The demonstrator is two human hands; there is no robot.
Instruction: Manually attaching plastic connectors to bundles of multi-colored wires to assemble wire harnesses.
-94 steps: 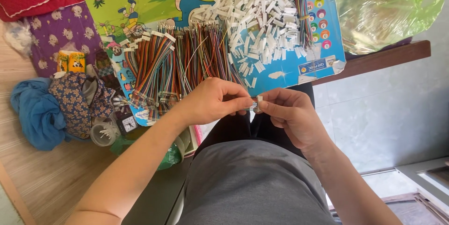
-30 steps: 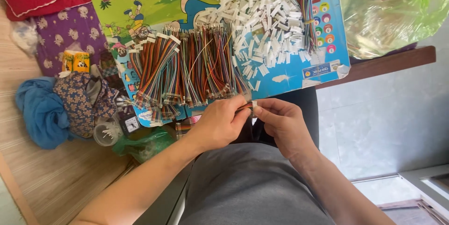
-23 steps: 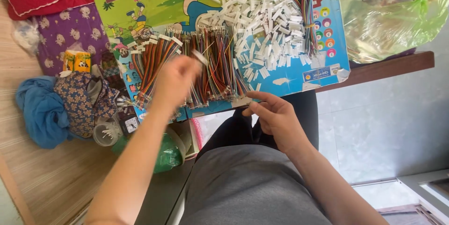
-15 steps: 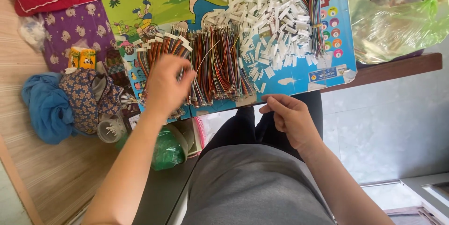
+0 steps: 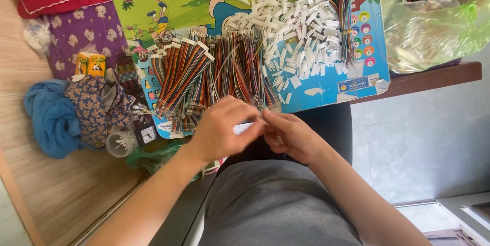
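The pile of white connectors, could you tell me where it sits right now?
In the head view, the pile of white connectors lies on the colourful board, right of the wire bundles, beyond both hands.

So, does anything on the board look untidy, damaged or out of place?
The near right corner of the colourful board is torn and bent. The white connectors lie scattered in a loose heap, not sorted. The wire bundles lie in rough rows. Both hands, left hand and right hand, meet at a small white piece.

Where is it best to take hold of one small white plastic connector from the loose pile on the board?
Probably pinch a small white plastic connector at the pile's near edge, across its long narrow sides, coming from above: it lies flat and apart there.
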